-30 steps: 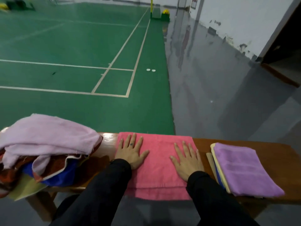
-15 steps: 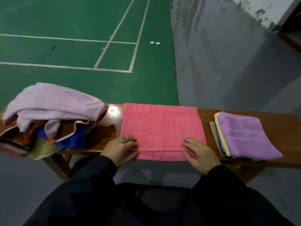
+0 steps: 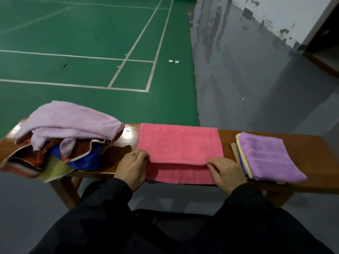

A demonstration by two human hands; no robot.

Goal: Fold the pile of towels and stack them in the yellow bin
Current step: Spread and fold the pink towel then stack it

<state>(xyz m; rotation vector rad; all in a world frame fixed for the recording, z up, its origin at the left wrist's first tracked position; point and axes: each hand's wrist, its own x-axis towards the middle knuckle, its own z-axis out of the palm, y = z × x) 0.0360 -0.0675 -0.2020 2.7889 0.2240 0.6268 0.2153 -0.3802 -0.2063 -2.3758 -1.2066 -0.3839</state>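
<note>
Nearest, dark sleeves reaching to the bench (image 3: 310, 143). Left hand (image 3: 133, 166) and right hand (image 3: 226, 173) each pinching a near corner of the pink towel (image 3: 178, 143), upper layer lifted a little off the lower one along the near edge. Towel lying flat across the bench middle, between the two heaps, already doubled at least once (judging by that visible second layer). Just right of the right hand, a neat stack (image 3: 266, 156) of folded towels, purple on top, yellow and blue edges showing beneath. To the left, an unfolded pile (image 3: 60, 136), lilac over red, blue and yellow cloth. Beyond, green court floor and grey wall. No yellow bin in view. By this reckoning: a few folded, one mid-fold, several left, binning not yet done.
</note>
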